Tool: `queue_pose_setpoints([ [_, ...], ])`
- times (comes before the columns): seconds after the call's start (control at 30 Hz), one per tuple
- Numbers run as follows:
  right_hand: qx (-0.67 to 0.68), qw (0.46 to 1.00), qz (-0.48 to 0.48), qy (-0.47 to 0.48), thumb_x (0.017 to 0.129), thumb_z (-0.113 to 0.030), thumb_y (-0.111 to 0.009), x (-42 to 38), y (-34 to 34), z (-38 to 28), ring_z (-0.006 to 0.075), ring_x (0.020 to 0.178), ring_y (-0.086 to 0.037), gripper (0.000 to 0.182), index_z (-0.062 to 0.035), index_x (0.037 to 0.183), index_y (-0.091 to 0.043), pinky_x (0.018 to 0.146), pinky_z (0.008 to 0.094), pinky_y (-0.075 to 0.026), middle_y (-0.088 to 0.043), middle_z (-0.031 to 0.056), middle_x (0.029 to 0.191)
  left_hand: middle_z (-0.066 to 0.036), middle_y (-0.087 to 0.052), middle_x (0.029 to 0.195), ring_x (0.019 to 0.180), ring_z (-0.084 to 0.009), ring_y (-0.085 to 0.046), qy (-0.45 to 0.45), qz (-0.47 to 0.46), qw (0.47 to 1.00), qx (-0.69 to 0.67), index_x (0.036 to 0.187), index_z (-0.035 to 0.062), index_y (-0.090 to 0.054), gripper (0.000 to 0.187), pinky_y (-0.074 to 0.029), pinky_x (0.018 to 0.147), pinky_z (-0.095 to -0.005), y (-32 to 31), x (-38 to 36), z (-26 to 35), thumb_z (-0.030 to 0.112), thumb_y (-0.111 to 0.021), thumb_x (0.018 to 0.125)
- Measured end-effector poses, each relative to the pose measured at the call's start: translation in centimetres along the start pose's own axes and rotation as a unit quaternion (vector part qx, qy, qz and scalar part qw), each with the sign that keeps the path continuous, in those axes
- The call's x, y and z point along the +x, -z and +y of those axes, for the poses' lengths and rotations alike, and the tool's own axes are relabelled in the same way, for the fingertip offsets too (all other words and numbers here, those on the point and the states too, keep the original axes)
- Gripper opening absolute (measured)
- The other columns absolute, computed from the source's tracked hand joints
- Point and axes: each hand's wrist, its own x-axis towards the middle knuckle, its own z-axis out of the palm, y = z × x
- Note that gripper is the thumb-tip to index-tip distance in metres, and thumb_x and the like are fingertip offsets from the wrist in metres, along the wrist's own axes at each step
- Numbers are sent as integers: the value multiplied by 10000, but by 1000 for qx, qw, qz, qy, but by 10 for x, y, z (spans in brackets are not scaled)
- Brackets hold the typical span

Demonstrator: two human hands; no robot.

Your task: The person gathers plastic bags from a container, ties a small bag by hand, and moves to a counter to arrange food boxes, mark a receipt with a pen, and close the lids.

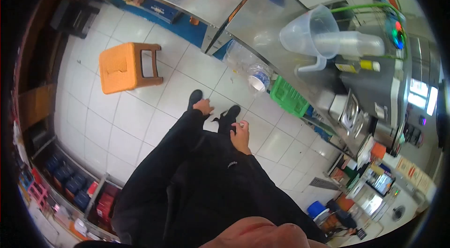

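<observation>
My left hand [204, 106] hangs low in front of my dark clothing, above the toe of a black shoe [195, 97]. Its fingers are loosely bent and apart, with nothing in them. Close to my other leg is my right hand [241, 136], fingers spread and slightly curled, also holding nothing. Another black shoe [233, 111] shows just beyond it. Neither hand touches an object on the counter or the floor. An orange stool [118, 69] with a cracked seat stands on the floor, nearest to my left hand but well apart from it.
Ahead runs a steel counter [262, 28] bearing a clear plastic jug [307, 32], stacked clear cups [349, 43] and a yellow-capped bottle [358, 66]. Beneath its edge are a green basket [288, 97] and stacked paper cups [258, 79]. A blue bucket [317, 209] stands behind, to the right.
</observation>
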Motion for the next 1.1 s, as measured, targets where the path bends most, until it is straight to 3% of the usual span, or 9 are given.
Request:
queue_pose_setpoints([
  [0.13, -25, 993, -2, 114, 744, -83, -677, 69, 0, 31, 365, 1035, -511, 282, -117, 1019, -622, 871, 445, -436, -445, 189, 1207, -238, -582, 1151, 1082, -377, -571, -168, 357, 884, -249, 1377, 18, -350, 813, -473, 903, -429, -34, 106, 43, 377, -733, 757],
  [0.2, -18, 991, 44, 125, 755, -83, -665, 128, -12, 68, 387, 1097, -470, 308, -87, 1057, -603, 923, 466, -400, -440, 203, 1217, -262, -589, 1128, 1044, -365, -588, 66, 338, 760, -551, 1367, -31, -336, 889, -473, 899, -418, -15, 137, 83, 379, -778, 714],
  [0.27, -35, 980, 117, 154, 756, -95, -666, 192, -18, 100, 401, 1133, -446, 362, -77, 1107, -580, 955, 481, -374, -441, 213, 1218, -282, -580, 1139, 1061, -360, -581, 101, 309, 746, -581, 1373, -38, -320, 942, -466, 906, -396, -11, 170, 106, 389, -800, 685],
  [0.4, -109, 957, 134, 234, 722, -142, -708, 312, -13, 98, 408, 1197, -406, 529, -109, 1215, -519, 988, 530, -320, -415, 202, 1296, -273, -584, 1110, 1022, -401, -590, 108, 502, 698, -499, 1379, -24, -266, 1006, -431, 946, -430, -65, 305, 142, 346, -829, 633],
  [0.6, -276, 882, 17, 381, 666, -287, -782, 409, -91, 90, 327, 1316, -345, 663, -195, 1260, -504, 1028, 653, -235, -448, 97, 1365, -206, -636, 911, 895, -403, -609, 171, 409, 741, -505, 1240, 5, -335, 758, -405, 877, -499, -47, 296, 138, 230, -765, 659],
  [0.73, -392, 874, -175, 229, 612, -415, -816, 429, -124, 140, 280, 1294, -384, 721, -249, 1255, -534, 1026, 674, -244, -507, 73, 1292, -159, -639, 786, 817, -368, -625, 161, 495, 727, -448, 1151, 29, -342, 656, -436, 761, -488, -80, 302, 123, 195, -745, 660],
  [0.83, -497, 803, -165, 285, 605, -403, -810, 401, -105, 149, 288, 1215, -447, 712, -236, 1244, -545, 993, 674, -278, -549, 78, 1208, -160, -622, 765, 767, -354, -627, 131, 451, 686, -556, 1117, 34, -327, 621, -468, 663, -447, -112, 269, 103, 158, -727, 658],
  [1.0, -369, 866, -111, 319, 564, -351, -802, 401, -80, 184, 333, 1034, -508, 625, -152, 1129, -624, 865, 561, -413, -563, 123, 1029, -142, -601, 850, 711, -255, -612, 68, 474, 689, -543, 1076, 17, -327, 621, -493, 610, -359, -160, 254, 48, 134, -761, 647],
  [1.1, -333, 849, 20, 411, 550, -344, -805, 418, -68, 219, 343, 1003, -501, 561, -98, 1031, -655, 824, 503, -420, -550, 135, 1043, -200, -577, 850, 745, -340, -602, 45, 419, 736, -529, 1057, 13, -318, 594, -487, 641, -402, -156, 246, 26, 173, -745, 675],
])
